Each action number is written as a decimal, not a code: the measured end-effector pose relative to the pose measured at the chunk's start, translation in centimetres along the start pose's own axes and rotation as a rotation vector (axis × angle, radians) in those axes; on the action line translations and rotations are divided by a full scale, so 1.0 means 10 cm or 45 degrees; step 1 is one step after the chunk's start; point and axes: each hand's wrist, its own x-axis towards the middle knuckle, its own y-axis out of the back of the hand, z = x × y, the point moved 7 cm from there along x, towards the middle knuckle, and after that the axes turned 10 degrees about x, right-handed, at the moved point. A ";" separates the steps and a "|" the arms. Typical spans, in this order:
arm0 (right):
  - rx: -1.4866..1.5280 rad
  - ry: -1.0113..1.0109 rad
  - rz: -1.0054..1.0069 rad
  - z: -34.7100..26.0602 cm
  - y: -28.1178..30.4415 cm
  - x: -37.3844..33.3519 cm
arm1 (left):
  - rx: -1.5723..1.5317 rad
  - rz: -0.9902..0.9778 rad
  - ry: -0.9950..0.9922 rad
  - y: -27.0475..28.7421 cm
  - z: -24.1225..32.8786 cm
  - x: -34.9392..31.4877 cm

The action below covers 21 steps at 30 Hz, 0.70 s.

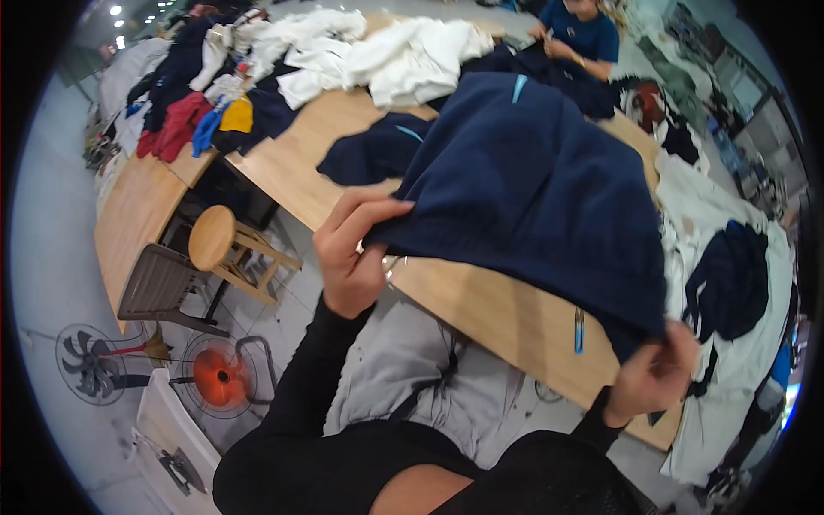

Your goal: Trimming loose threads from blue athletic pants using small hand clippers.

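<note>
A dark navy garment [532, 189] with a ribbed-looking hem and a small light-blue strip near its far end is stretched between my hands above the wooden table. My left hand [354, 249] pinches the hem's left corner between thumb and fingers. At the opposite corner, lower right, my right hand [659, 375] grips the hem; its fingers are slightly blurred. On the tabletop [481, 300], below the cloth, lies a slim blue tool [578, 332], too small to make out. A second navy piece [369, 154] with a light-blue strip rests behind the left corner.
White garments [412, 60] are heaped at the back, with red clothes [176, 124] at far left. Another person [584, 39] handles dark cloth across the table. A wooden stool [215, 239], a chair [163, 287] and two fans stand left. White fabric [730, 378] drapes at right.
</note>
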 end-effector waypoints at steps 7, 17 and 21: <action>-0.112 -0.606 -1.102 0.16 -0.32 -1.81 | 0.036 -0.764 0.263 -0.50 -0.89 -1.15; 0.119 -1.052 -1.017 0.16 -0.48 -1.97 | -1.514 -0.845 0.613 -1.39 0.38 -0.66; -0.013 -0.936 -1.205 0.61 -0.68 -2.58 | -2.451 -0.803 0.258 -1.13 1.30 -0.51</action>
